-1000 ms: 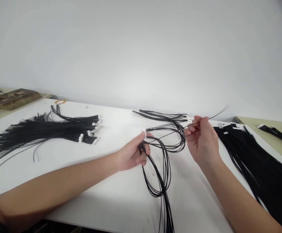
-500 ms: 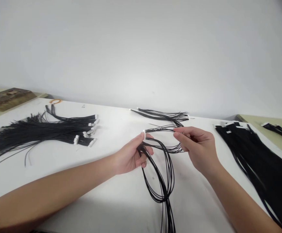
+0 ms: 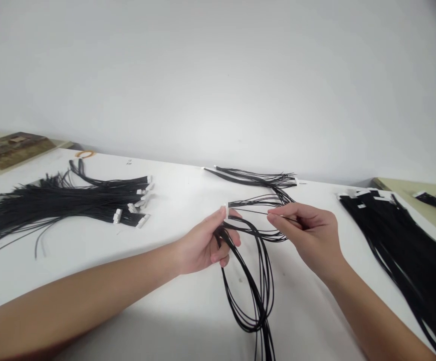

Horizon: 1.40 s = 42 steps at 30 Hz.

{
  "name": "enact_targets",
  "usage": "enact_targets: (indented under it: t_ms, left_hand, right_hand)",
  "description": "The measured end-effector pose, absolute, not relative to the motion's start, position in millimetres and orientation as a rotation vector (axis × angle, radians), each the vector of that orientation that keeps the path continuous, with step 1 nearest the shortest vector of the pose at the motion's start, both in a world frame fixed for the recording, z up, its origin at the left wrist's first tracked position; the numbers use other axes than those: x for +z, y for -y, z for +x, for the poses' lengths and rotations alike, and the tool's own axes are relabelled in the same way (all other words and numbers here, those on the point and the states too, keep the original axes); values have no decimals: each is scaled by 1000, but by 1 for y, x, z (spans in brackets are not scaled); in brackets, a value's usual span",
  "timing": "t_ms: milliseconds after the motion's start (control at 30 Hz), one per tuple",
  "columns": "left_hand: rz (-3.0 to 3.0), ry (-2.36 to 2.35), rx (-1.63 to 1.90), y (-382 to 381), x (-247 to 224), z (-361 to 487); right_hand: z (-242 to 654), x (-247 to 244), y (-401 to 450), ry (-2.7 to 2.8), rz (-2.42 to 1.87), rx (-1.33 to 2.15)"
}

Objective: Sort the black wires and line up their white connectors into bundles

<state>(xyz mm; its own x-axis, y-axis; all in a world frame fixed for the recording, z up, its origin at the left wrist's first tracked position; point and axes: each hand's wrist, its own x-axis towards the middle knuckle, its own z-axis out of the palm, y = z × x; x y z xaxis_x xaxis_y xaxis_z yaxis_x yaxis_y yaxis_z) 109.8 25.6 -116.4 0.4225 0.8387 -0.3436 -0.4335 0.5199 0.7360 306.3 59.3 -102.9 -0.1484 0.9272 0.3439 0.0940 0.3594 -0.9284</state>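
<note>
Between thumb and fingers, my left hand [image 3: 206,243] grips a white connector [image 3: 227,210] with black wires running out of it. A looped bundle of black wires [image 3: 266,281] hangs below that hand toward the table's front. To the right, my right hand [image 3: 311,233] is closed in a pinch on a single black wire [image 3: 253,211], which stretches level toward the connector. Whether the wire's tip sits inside the connector is too small to tell. More wires from the connector curve behind my right fingers.
A heap of black wires [image 3: 71,200] with white connectors lies at left. Another wire bundle [image 3: 251,176] rests at the back, near the wall. Dark wire bundles [image 3: 402,250] cover the right side. An orange ring [image 3: 85,154] and a brown block [image 3: 15,149] are at back left.
My right hand has moved slightly down and right; a single wire now shows stretched between its pinch and the connector. My left hand still holds the connector.
</note>
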Motion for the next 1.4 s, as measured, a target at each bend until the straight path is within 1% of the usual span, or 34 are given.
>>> enact_targets:
  t_ms: [100,367,500,867,1100,1400]
  left_hand:
    - [627,-789,857,-26,-117,111]
    - [728,-829,776,-25,-117,113]
    - [734,-835,757,-25,-118,113]
    - [733,-697,673,-25,-122,107]
    - [755,-658,652,-26,-121,106]
    - [773,-631,611,-27,-123,106]
  right_hand:
    - [310,-103,-61,1730,-938,818]
    - [313,-113,-68,2145,-688,-81]
    - [312,-118,-65,2188,-643,-310]
    - [309,-127,-60,2101,-624,-332]
    - [308,-126,-60,2165,-658,-296]
    - [307,-126,-60,2115,-533,-309]
